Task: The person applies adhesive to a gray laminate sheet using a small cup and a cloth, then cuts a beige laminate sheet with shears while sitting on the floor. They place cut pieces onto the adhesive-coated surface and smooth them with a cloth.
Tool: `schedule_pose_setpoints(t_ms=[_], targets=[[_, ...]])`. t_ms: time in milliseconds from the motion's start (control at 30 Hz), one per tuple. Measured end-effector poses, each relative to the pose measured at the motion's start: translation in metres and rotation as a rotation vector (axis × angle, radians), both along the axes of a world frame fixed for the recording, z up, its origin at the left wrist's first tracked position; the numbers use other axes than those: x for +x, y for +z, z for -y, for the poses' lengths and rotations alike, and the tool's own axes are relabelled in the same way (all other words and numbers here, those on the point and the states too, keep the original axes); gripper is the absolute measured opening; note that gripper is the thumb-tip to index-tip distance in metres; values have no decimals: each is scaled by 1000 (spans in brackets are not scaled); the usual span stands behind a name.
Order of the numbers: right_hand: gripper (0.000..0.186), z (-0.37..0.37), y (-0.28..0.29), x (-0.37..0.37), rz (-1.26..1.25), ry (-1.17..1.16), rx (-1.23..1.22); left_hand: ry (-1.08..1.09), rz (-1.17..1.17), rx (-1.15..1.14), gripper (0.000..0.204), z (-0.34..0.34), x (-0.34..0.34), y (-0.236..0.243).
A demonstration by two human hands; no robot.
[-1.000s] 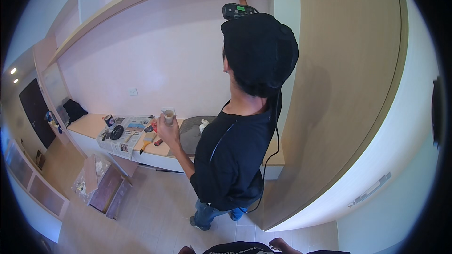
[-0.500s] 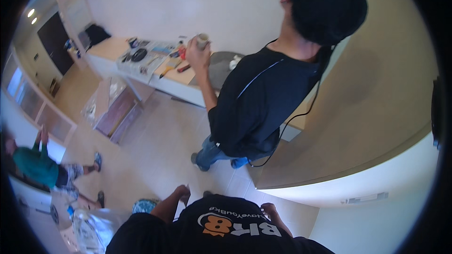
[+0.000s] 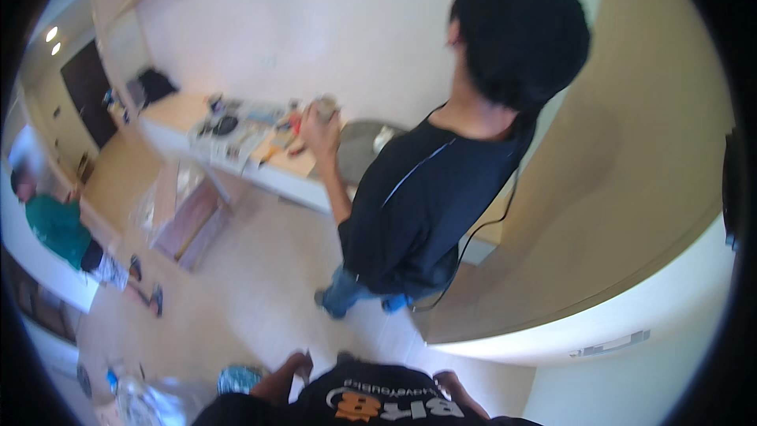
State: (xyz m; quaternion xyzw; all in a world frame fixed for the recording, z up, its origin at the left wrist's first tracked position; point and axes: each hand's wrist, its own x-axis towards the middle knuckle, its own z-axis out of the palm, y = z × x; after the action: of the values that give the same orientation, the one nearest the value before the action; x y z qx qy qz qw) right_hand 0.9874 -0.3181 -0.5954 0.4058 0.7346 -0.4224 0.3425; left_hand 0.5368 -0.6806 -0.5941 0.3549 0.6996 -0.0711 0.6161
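At the lower edge, in front of my black shirt (image 3: 371, 394), my left hand (image 3: 297, 366) is closed around a thin pale piece. Only the piece's tip shows, so its kind is unclear. My right hand (image 3: 446, 382) is low on the other side of the shirt, blurred, its fingers mostly hidden. Ahead of me a co-worker in a black shirt (image 3: 426, 205) and dark cap stands facing the counter. That person's raised hand (image 3: 319, 136) grips a short greyish roll (image 3: 326, 105). Neither of my hands touches the co-worker.
A long counter (image 3: 169, 114) along the wall bears newspaper (image 3: 240, 134), tools and a red bottle. Below it stands a box-like wooden unit (image 3: 189, 225). Another person in green (image 3: 59, 225) is at far left. Plastic bags (image 3: 146, 402) lie lower left; a curved beige panel (image 3: 599, 189) fills the right.
The view has tilted, so the counter and co-worker sit lower and slightly left. The person in green has lowered their raised hands and shifted their legs. My left hand keeps its thin piece.
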Motion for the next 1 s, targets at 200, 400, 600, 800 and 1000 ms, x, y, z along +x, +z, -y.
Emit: schedule_pose_setpoints(t_ms=[200,400,600,800,1000], targets=[[32,-12,-101,-6,-49,-534,-201,690,-33,140,16,-8,-5,14],[33,-32,-130,-4,-40,-476,-102,659,-92,69,15,-45,-8,8],[31,-18,-143,-4,-84,-545,-152,670,-74,68,17,-51,-11,9],[29,-12,-122,29,-59,-552,-169,972,197,174,21,-16,9,-2],[27,2,-89,37,-269,-516,-61,285,-185,225,25,-7,17,-10]])
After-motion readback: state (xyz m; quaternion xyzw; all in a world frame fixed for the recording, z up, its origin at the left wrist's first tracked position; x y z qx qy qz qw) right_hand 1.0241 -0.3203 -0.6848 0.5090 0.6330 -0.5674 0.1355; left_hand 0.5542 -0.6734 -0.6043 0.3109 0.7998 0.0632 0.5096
